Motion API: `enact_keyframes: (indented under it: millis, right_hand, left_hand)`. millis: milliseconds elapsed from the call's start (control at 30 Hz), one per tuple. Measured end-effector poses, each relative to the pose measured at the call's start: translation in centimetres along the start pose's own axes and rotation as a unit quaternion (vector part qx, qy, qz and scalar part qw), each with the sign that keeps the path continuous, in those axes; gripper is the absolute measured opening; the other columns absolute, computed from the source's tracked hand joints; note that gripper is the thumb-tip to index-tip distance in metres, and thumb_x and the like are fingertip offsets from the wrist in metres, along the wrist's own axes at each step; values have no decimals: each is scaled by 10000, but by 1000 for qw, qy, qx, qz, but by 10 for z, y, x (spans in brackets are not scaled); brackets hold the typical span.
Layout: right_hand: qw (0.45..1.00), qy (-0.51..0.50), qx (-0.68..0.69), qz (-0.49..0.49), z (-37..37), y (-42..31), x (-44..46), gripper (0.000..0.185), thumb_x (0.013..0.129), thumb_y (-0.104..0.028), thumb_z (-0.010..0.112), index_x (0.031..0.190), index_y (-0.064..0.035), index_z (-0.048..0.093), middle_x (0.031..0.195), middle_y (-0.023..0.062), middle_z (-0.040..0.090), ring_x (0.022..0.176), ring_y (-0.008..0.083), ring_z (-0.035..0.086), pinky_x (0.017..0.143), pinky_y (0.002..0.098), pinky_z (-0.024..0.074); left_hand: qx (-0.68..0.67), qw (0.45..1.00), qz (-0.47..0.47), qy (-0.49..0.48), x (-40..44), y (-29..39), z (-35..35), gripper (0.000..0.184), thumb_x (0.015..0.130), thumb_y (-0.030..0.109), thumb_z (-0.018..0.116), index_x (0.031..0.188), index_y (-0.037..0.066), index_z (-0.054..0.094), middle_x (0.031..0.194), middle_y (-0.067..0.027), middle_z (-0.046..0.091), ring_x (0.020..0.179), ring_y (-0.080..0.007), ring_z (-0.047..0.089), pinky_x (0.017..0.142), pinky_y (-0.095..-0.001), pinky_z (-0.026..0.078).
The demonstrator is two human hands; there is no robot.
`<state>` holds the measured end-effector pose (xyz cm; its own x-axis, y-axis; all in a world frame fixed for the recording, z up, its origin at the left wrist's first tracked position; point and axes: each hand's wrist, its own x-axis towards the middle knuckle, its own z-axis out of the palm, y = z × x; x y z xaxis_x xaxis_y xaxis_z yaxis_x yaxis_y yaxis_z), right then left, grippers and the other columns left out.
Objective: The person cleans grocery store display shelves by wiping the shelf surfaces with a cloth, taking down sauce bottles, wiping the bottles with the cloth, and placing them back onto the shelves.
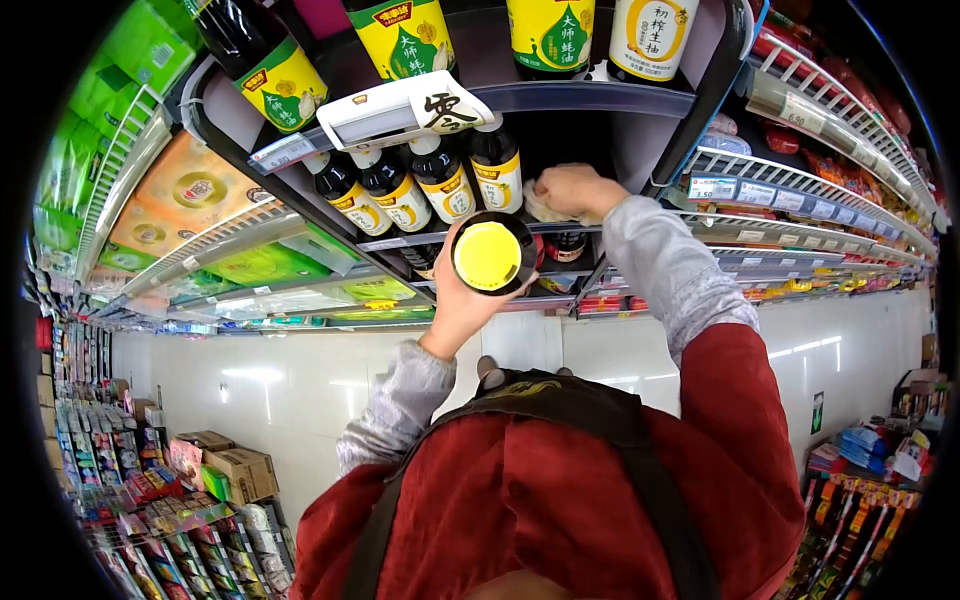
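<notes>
My left hand (463, 312) is wrapped round a dark bottle with a bright yellow round cap (488, 256), seen from above, held in front of the shelf. My right hand (572, 192) reaches onto the middle shelf, its fingers closed on a pale crumpled cloth (541, 203). Just left of the cloth stands a dark sauce bottle with a yellow and white label (497, 180), the last in a row of similar bottles (403, 200). Beneath the right hand, a dark bottle (566, 246) shows on the lower shelf.
Larger bottles with yellow-green labels (408, 40) stand on the upper shelf edge (590, 97). A white sign (400, 108) juts out below them. Wire racks with packets (780, 180) are at the right, green and orange packs (195, 190) at the left. Cartons (245, 472) sit behind, lower left.
</notes>
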<state>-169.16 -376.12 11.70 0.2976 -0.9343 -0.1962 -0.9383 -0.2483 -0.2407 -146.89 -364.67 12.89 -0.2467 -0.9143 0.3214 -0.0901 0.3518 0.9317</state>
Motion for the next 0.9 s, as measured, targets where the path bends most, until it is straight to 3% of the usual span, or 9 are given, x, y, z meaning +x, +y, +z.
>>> enact_keyframes:
  millis: [100,167,233,367,467,500,567,667,900]
  right_hand:
    - [994,-94,-55,11,-25,10,-11,280,764,-201,589,954,-35,710,960,189,682,912,339,658,795,400,515]
    - [991,-90,-84,46,-47,-8,-43,273,733,-160,590,932,-16,709,947,196,682,898,327,666,753,390,532]
    - [994,-40,-67,71,-62,-23,-83,268,742,-193,594,900,-6,702,943,199,681,899,327,664,748,392,534]
    - [982,139,60,111,-41,-7,-164,261,826,-242,542,887,-24,672,911,186,671,844,361,644,771,437,508]
    - [976,149,134,83,-22,16,-218,243,851,-211,538,952,-23,655,920,198,659,844,385,624,785,436,491]
    - [959,182,194,95,-9,25,-231,248,854,-193,547,992,-10,644,938,203,659,861,371,628,790,414,490]
    - [939,213,250,105,14,38,-251,260,858,-174,556,1031,4,632,956,208,659,877,357,632,794,392,489]
    - [894,194,385,122,27,41,-271,285,858,-87,553,1106,42,605,982,155,673,900,238,637,827,314,474]
    - [873,174,450,74,25,38,-273,276,851,-53,559,1109,29,610,993,116,669,922,169,615,838,288,466]
  left_hand:
    - [-35,996,88,7,20,14,21,658,601,95,860,1162,13,524,1032,-84,628,926,-164,603,853,-291,482]
    - [-37,995,87,16,30,7,39,644,597,83,854,1153,27,536,1036,-90,630,923,-182,614,848,-299,486]
    - [-18,993,113,35,41,5,55,659,590,83,849,1161,39,522,1051,-117,633,957,-254,632,854,-338,495]
    - [44,997,68,8,61,-18,77,699,584,82,839,1188,34,491,1083,-135,609,1003,-290,612,871,-345,484]
    - [37,995,92,4,77,-22,93,696,603,124,829,1192,1,480,1097,-148,595,1015,-292,604,883,-341,474]
    - [50,993,106,1,81,-24,96,714,598,130,827,1205,-11,480,1100,-160,593,1013,-306,604,887,-339,474]
    - [90,986,137,24,91,-35,106,524,638,126,826,1039,4,513,988,-130,646,925,-216,632,829,-319,492]
    - [97,987,127,18,101,-51,116,506,634,125,824,1009,6,505,982,-135,651,922,-226,641,819,-329,497]
    - [102,986,134,8,120,-59,119,516,618,126,821,1008,0,507,944,-163,660,887,-280,662,789,-343,508]
